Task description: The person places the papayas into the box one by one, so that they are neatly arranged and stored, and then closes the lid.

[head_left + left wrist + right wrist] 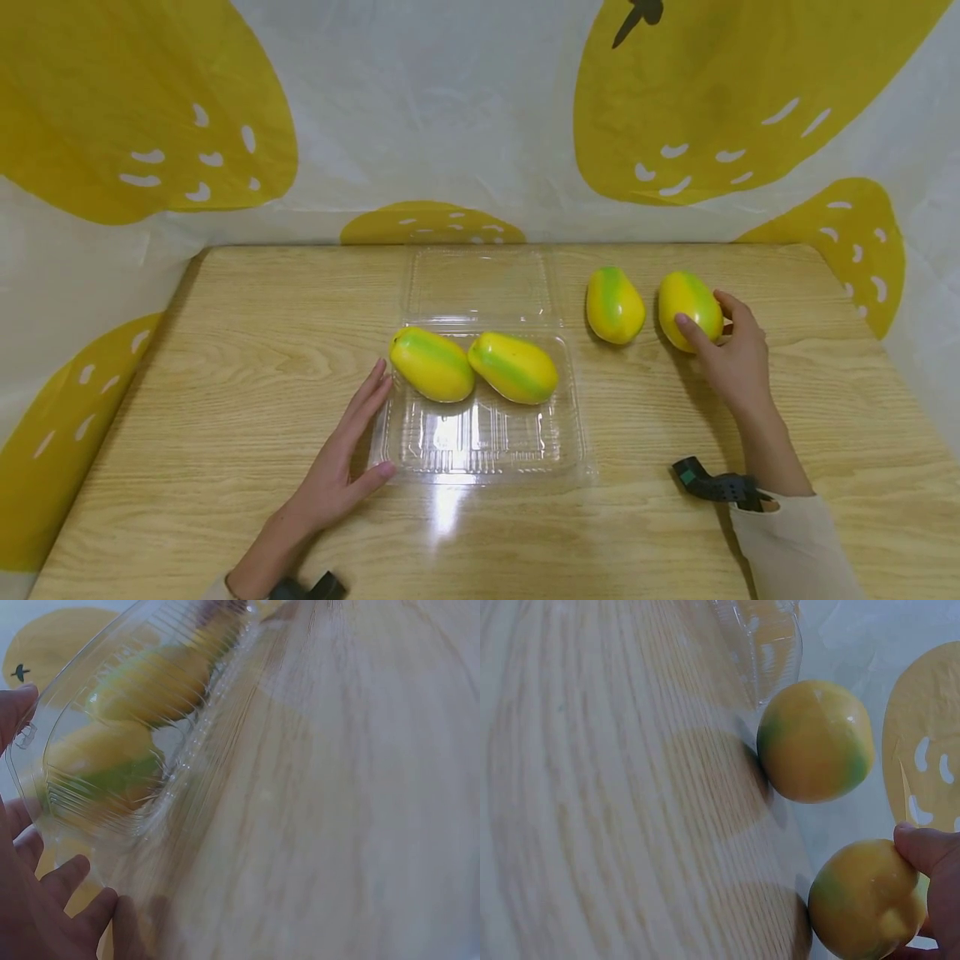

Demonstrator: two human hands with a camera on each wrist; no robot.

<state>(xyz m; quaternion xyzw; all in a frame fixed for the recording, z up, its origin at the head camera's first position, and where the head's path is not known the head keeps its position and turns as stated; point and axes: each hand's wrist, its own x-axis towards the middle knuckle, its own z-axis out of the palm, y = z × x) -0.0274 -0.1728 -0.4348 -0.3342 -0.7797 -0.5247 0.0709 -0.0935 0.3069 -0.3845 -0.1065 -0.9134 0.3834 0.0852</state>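
Observation:
In the head view, my right hand [737,354] grips the far-right papaya [691,310], yellow with a green stripe, thumb on its near left side and fingers at its right. The right wrist view shows this papaya [866,900] low on the right, against the table. A second papaya [615,306] lies just to its left. Two more, a left papaya [432,365] and a right papaya [513,367], lie side by side in the far half of a clear plastic clamshell box [480,454]. Along the box's left edge rests my left hand [339,458], its fingers extended and thumb apart.
The box's clear lid [480,285] lies folded back toward the table's far edge. A wooden table [262,358] carries everything. Behind it and at the sides hangs a white cloth [435,100] printed with large yellow fruit.

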